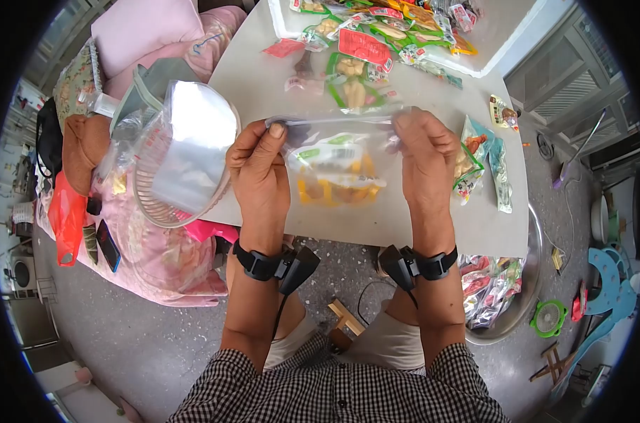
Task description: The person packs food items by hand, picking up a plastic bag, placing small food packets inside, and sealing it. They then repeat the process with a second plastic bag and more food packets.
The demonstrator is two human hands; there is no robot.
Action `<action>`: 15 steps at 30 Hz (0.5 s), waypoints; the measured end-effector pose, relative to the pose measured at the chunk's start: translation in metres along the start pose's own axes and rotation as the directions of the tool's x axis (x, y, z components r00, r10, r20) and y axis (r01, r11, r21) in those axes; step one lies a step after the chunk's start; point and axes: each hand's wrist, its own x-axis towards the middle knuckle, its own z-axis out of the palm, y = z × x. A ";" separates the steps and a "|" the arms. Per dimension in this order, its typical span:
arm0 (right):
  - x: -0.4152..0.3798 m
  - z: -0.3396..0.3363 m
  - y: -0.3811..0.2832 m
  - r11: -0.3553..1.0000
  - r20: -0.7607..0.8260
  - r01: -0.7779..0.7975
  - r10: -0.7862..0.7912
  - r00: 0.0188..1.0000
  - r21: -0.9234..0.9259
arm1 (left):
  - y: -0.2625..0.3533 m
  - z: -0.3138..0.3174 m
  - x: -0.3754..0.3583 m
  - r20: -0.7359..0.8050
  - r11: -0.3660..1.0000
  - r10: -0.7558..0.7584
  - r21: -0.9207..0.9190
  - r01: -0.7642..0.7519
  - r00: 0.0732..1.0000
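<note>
Pale table (249,77) below, left hand (259,161) and right hand (426,151) pinch a clear bag (334,127), seemingly unsealed; slipping could spill packets (340,176).

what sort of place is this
Probably a room in someone's home: a pink cushion and flowered bedding are beside the table. The many packets there and the basket of clear bags suggest it may double as a small workspace.

Black-white checked shirt (341,395) — beige shorts (376,343) — black wrist straps (255,262)
</note>
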 end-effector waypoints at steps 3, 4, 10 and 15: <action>-0.002 0.002 0.000 1.000 -0.011 0.025 -0.025 1.000 0.012 | 0.000 0.001 -0.002 -0.056 0.998 -0.011 -0.055 0.008 0.998; -0.002 0.002 0.000 0.999 -0.006 0.036 -0.036 0.999 0.016 | 0.000 0.002 -0.001 -0.052 0.999 -0.003 -0.046 0.001 0.999; 0.000 0.003 0.004 1.000 -0.011 -0.010 0.011 1.000 0.022 | 0.000 -0.002 0.002 0.042 0.996 0.055 0.066 -0.058 0.998; 0.000 0.003 0.005 1.000 0.004 -0.003 0.003 1.000 0.016 | 0.003 -0.006 0.003 0.067 0.994 0.062 0.090 -0.068 0.996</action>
